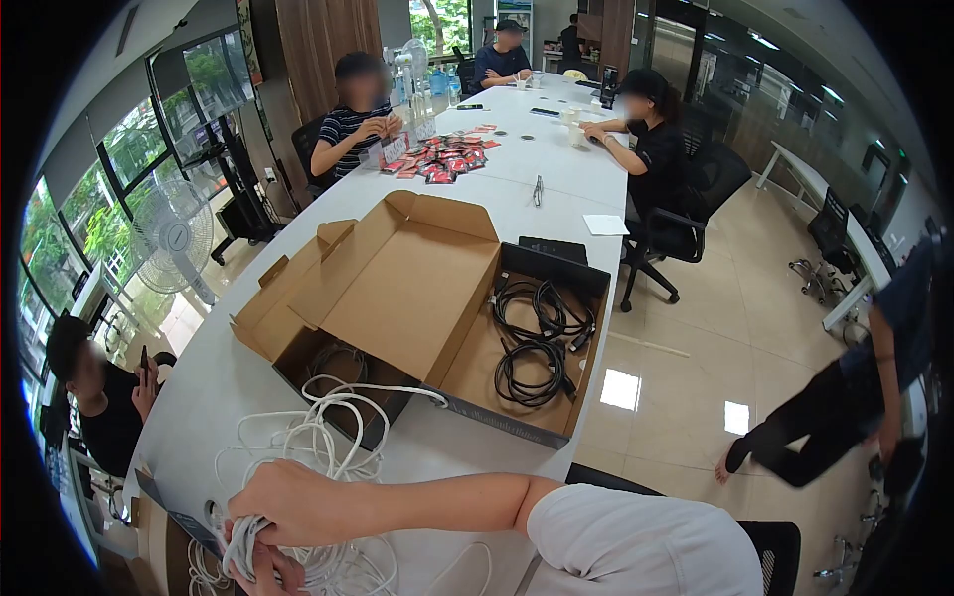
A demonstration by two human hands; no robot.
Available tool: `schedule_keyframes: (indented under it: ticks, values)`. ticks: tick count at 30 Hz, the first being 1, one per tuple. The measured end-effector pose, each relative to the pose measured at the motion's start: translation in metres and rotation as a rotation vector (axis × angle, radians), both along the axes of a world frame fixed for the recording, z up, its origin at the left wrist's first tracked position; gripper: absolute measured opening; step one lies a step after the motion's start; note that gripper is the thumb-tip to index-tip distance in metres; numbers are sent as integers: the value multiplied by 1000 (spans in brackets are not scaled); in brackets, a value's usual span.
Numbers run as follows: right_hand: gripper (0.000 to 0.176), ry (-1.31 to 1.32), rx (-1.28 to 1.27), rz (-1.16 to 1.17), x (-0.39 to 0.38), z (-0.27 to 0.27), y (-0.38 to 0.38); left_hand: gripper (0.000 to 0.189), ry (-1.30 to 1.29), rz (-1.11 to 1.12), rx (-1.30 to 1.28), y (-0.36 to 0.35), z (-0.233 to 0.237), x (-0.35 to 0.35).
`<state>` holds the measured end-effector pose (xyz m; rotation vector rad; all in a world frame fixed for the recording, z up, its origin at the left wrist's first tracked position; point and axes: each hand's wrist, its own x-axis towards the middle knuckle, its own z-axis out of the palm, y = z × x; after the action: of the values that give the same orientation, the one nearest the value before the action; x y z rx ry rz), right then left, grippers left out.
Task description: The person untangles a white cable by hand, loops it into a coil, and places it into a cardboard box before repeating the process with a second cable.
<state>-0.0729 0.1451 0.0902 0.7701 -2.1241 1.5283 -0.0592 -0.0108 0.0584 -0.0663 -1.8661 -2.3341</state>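
Observation:
At the lower left, my right hand [293, 505] reaches across with fingers closed around a looped bundle of white cable [241, 548]. Just below it, my left hand [276, 574] is partly cut off by the frame edge, its fingers closed on the same bundle. More white cable lies in a loose tangle [343, 445] on the table beside my hands, one strand running up onto an open box. That dark-sided cardboard box [462, 298] holds coiled black cables [537, 343]. A second open box [298, 358] stands left of it with some cable inside.
Further along the white table [537, 149] lie red packets [447, 157], tweezers [539, 191], a white paper [604, 225] and a dark flat case [553, 248]. People sit around it; one person [835, 397] stands at right. Another box [179, 517] is at lower left.

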Motion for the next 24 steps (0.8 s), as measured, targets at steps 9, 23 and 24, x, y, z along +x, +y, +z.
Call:
schedule_keyframes:
  ticks: [9,23,24]
  values:
    - [20,97,-92,-60,-8,-11,-15,43,347,195,-352,-1,4,-5]
    - [47,-103,87,22,-7,-1,-16,23,273,110,-684,-37,1,-7]
    - [53,-89,124,3,-4,2,-17,23,250,90,-704,-38,5,-3]
